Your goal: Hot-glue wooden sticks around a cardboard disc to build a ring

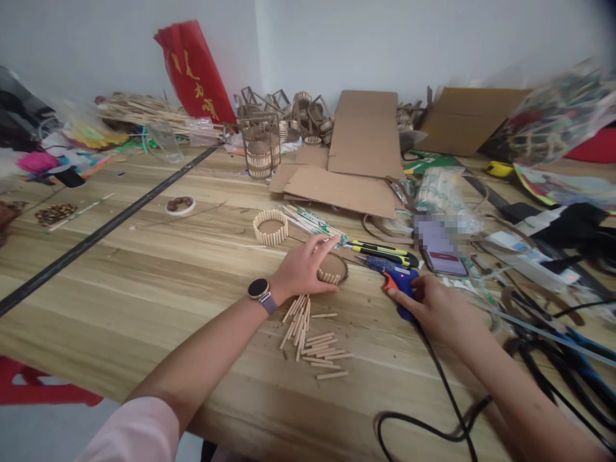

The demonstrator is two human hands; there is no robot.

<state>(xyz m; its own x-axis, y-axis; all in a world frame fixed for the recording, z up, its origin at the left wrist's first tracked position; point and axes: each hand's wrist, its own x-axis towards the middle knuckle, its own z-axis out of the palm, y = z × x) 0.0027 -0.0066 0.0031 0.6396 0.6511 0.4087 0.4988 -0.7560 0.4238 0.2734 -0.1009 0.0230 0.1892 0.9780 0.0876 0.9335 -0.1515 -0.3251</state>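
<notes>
Your work sits part-way, as far as the view shows. The base [338, 264], a brown disc, lies on the table [192, 308] between your hands, just beyond the loose sticks [301, 324]. A row of short sticks stands along its near side; the far edge that shows looks bare, and your fingers hide the left part, so you can't count what's fixed.

Your left hand [299, 268] arches over the base, thumb by the standing row and fingers over the far side; whether it pinches anything, I cannot tell. Your right hand [440, 305] has the glue gun [403, 282] between thumb and fingers, thumb at the orange trigger, nozzle towards the base. I can't tell if the gun's weight is off the table.

Beyond your left hand, a ring [272, 239] has sticks all the way round, so that one looks done at this stage, though it has no handle like the baskets [260, 160] at the back. What's left here seems to be the rest of the rim, with plenty of loose sticks unused.
</notes>
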